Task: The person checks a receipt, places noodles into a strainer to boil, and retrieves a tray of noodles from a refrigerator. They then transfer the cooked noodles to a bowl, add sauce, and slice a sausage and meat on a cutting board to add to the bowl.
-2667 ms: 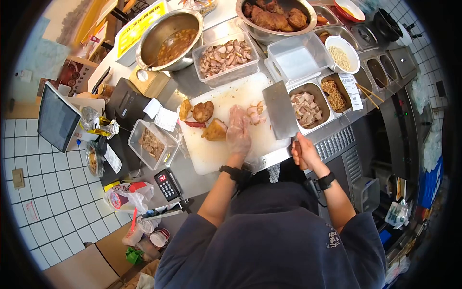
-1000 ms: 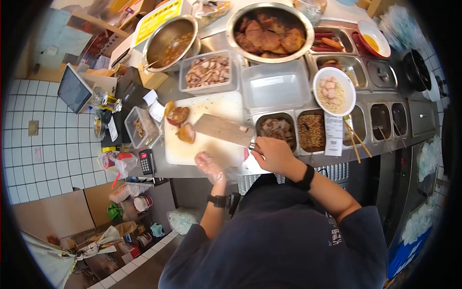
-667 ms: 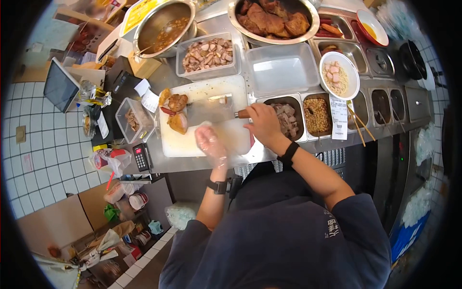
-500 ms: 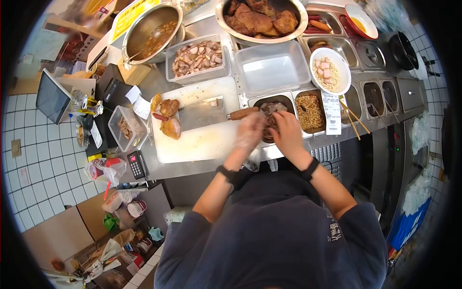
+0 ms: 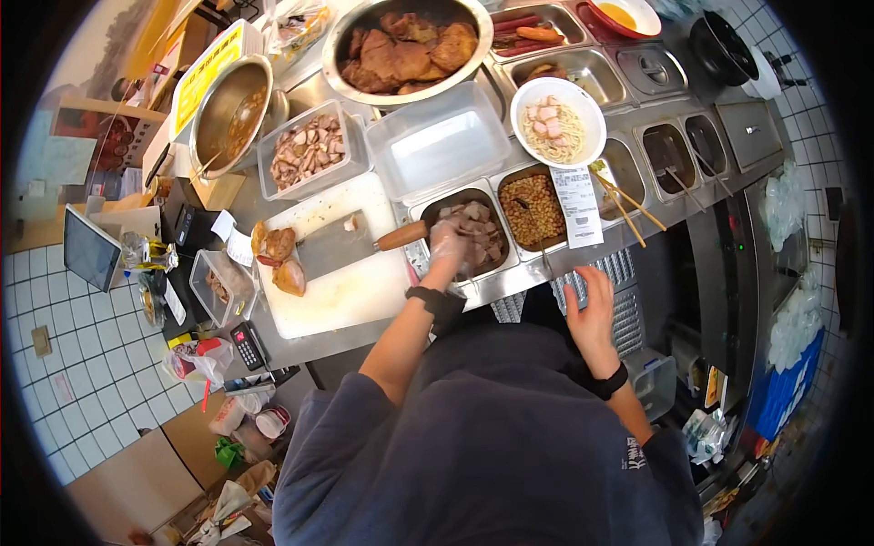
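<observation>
My left hand (image 5: 450,247), in a clear plastic glove, reaches into a metal bin of sliced meat (image 5: 480,229); its fingertips are among the pieces and hard to make out. My bare right hand (image 5: 592,314) is held in front of the counter edge, fingers apart, holding nothing. A cleaver (image 5: 337,248) lies on the white cutting board (image 5: 355,305), its wooden handle beside my left wrist. Browned meat pieces (image 5: 277,257) sit at the board's left. Right of the meat bin is a bin of corn-like kernels (image 5: 531,211). Behind it stands a bowl of noodles and diced meat (image 5: 557,125).
A large bowl of browned meat (image 5: 407,50), an empty clear tub (image 5: 440,141), a tub of diced meat (image 5: 308,153) and a soup pot (image 5: 232,118) line the back. A receipt (image 5: 578,207) and chopsticks (image 5: 628,209) lie at the right.
My right hand has left the meat bin and moved right and down, its fingers spread. My left hand stays at the bin. The whole view has shifted and turned.
</observation>
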`<action>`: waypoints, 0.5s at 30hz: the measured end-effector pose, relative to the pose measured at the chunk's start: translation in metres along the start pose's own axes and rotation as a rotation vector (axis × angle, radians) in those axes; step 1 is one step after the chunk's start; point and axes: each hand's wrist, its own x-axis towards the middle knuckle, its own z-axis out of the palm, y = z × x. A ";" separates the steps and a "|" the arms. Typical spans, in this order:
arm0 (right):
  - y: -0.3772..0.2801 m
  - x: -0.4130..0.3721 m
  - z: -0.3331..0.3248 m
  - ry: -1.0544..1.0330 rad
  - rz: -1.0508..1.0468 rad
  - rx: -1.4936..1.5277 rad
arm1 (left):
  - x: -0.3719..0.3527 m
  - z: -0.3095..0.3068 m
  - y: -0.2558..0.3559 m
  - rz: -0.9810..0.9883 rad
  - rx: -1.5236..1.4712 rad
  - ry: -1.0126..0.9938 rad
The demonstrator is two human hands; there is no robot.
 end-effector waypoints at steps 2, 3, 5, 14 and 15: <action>0.010 0.009 -0.012 -0.007 -0.015 0.016 | 0.000 0.003 -0.004 -0.138 -0.102 0.025; 0.016 0.015 -0.019 -0.018 0.011 0.042 | 0.000 0.002 -0.007 -0.254 -0.309 -0.029; 0.025 0.028 -0.038 -0.030 0.047 0.070 | -0.002 -0.008 0.013 -0.368 -0.518 -0.075; 0.076 0.074 -0.095 -0.009 -0.009 0.060 | 0.061 -0.010 0.200 -0.286 -1.129 -0.191; 0.080 0.078 -0.097 -0.014 -0.031 0.071 | 0.064 -0.005 0.213 -0.290 -1.130 -0.187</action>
